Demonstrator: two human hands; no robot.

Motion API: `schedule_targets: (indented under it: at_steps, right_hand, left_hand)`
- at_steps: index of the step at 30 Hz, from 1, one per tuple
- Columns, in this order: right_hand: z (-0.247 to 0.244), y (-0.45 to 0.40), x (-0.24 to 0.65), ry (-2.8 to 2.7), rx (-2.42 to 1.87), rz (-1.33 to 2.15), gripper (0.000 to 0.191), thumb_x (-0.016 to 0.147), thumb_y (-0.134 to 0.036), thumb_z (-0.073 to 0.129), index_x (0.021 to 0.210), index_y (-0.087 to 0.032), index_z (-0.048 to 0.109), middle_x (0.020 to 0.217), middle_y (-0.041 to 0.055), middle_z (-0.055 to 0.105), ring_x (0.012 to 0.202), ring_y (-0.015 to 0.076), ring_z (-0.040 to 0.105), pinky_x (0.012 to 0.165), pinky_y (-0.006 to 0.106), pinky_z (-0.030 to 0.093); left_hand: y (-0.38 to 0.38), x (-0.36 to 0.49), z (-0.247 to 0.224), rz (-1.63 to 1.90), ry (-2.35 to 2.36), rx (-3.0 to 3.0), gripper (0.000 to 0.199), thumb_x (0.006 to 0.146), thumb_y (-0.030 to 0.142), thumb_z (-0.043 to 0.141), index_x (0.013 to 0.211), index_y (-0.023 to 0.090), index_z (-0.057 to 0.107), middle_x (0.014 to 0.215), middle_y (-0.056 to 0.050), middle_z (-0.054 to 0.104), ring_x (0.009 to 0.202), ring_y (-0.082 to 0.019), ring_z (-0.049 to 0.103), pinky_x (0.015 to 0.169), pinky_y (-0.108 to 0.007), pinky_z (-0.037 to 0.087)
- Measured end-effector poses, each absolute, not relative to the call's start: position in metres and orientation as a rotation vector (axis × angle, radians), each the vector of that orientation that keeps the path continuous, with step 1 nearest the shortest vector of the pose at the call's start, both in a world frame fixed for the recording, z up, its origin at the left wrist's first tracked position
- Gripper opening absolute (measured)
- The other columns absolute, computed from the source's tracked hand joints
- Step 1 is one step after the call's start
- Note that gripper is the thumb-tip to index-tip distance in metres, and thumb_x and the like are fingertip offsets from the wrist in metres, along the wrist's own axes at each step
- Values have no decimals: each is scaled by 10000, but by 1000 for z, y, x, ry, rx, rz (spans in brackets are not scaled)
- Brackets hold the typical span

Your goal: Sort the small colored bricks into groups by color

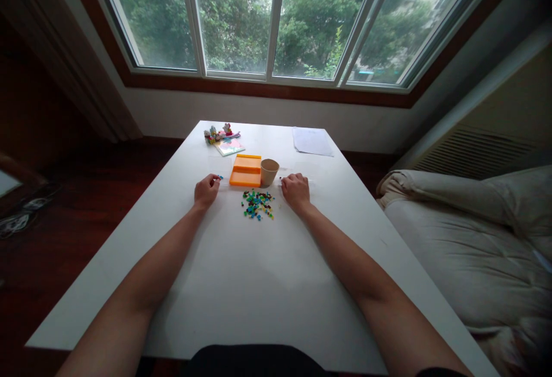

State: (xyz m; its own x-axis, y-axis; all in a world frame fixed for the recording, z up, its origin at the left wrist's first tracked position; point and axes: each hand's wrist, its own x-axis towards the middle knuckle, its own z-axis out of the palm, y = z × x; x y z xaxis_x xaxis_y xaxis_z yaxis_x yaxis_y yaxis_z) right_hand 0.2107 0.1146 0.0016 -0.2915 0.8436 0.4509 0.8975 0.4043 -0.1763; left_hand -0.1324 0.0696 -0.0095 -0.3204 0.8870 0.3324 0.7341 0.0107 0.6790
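Note:
My left hand rests on the white table, its fingers pinching a tiny blue building brick left of an orange tray. My right hand lies to the right of a brown paper cup, fingers curled and closed. A tiny dark speck shows by its fingertips, too small to name, and clear plastic lies around that hand. Between both hands spreads a loose pile of small bricks in green, blue, yellow and dark brown.
Small colourful brick figures stand at the table's far left, beside a pastel card. Sheets of paper lie at the far right. A sofa flanks the table on the right, and a window rises behind it.

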Motion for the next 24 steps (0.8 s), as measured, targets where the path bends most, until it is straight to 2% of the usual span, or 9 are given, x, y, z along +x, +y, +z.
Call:
schedule_targets:
  at_steps: [12, 24]
  right_hand:
    - [-10, 124, 207, -2208, -1475, -160, 324, 984, -338, 468, 916, -196, 751, 1008, 159, 674, 1053, 311, 448, 907, 451, 306]
    - [-22, 132, 215, -2104, -1474, -58, 263, 956, -322, 534, 907, -224, 773, 969, 96, 704, 1071, 272, 479, 969, 430, 296]
  left_hand:
    - [69, -133, -9, 1147, 2092, 1720, 257, 861, 359, 527, 953, 225, 727, 655, 1, 620, 621, -159, 533, 610, -265, 354]
    - [70, -130, -8, 1099, 2107, 1753, 254, 873, 356, 526, 955, 222, 725, 648, 1, 613, 616, -159, 529, 600, -266, 343]
